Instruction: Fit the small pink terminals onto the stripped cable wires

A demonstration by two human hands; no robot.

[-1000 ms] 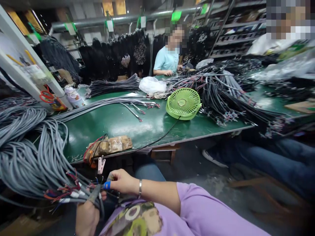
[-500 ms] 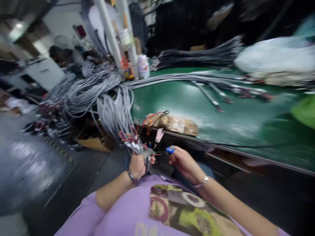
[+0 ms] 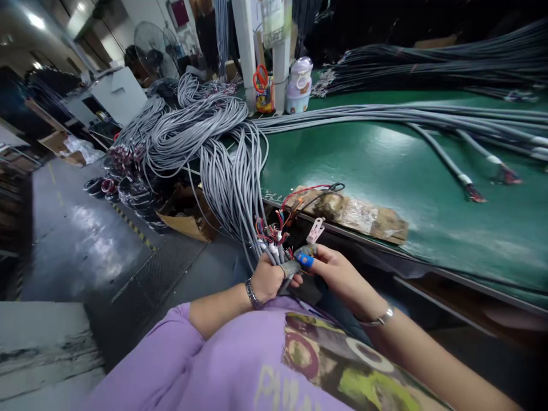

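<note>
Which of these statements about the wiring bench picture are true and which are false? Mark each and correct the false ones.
1. The left hand grips a bundle of grey cables. True.
2. The right hand wears a blue fingertip cover. True.
3. The table top is red. False: it is green.
4. Red-handled scissors lie on the floor. False: they hang by the white post at the table's far side.

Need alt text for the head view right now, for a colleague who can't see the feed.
The left hand grips the stripped ends of a grey cable bundle, and the right hand, a blue cover on one fingertip, pinches at the coloured wires. Behind lies a green table strewn with more cables.
</note>
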